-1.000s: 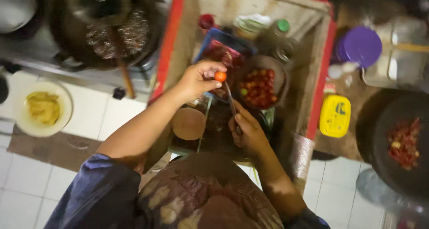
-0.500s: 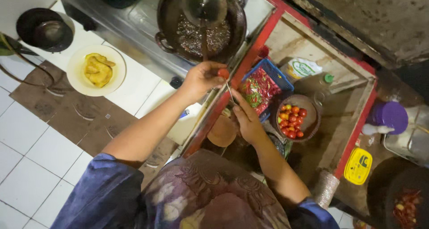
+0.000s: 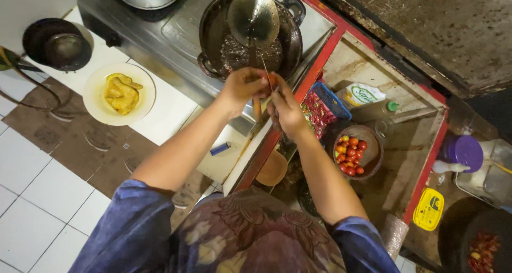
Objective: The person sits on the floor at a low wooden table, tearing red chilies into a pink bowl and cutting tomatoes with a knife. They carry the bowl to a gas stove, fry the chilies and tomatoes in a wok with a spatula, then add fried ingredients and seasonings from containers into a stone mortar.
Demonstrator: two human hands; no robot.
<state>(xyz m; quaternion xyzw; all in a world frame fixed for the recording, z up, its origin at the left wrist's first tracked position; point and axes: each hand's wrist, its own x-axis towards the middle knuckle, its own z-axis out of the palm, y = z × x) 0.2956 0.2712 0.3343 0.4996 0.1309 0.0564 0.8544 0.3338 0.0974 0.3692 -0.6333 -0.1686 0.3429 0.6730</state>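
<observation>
Holding a small red tomato (image 3: 271, 80) between both hands, the person works just in front of the dark wok (image 3: 250, 33), which serves as landmark for all entries below.

Left hand (image 3: 242, 89): curled, fingertips pinching the tomato from its left side; positioned at the wok's near rim.

Right hand (image 3: 286, 109): closed around a thin knife (image 3: 265, 70), whose blade rises toward the wok; thumb and fingers touch the tomato from the right. The two hands meet at the fruit, pressed close together.

Tomato: held between the hands' fingertips, above the stove (image 3: 160, 38) edge, just below the wok's near rim; mostly hidden by fingers.

Metal ladle (image 3: 254, 18): resting across the wok, bowl over dark contents.

White plate (image 3: 98, 105): left of the wok, on the tiled floor, carrying yellow fried pieces (image 3: 121, 93).

Brown bowl (image 3: 373, 150): right of and nearer than the wok, inside the red-edged wooden crate (image 3: 426, 161), holding red and orange tomatoes (image 3: 349, 155).

Blue basket (image 3: 333, 98): right of the wok, between it and the brown bowl, holding a packet of red chillies (image 3: 316, 113).

Blue lighter (image 3: 220, 148): on the floor, below the wok, under the left forearm.

Purple-lidded container (image 3: 462, 151): far right of the wok, outside the crate.
</observation>
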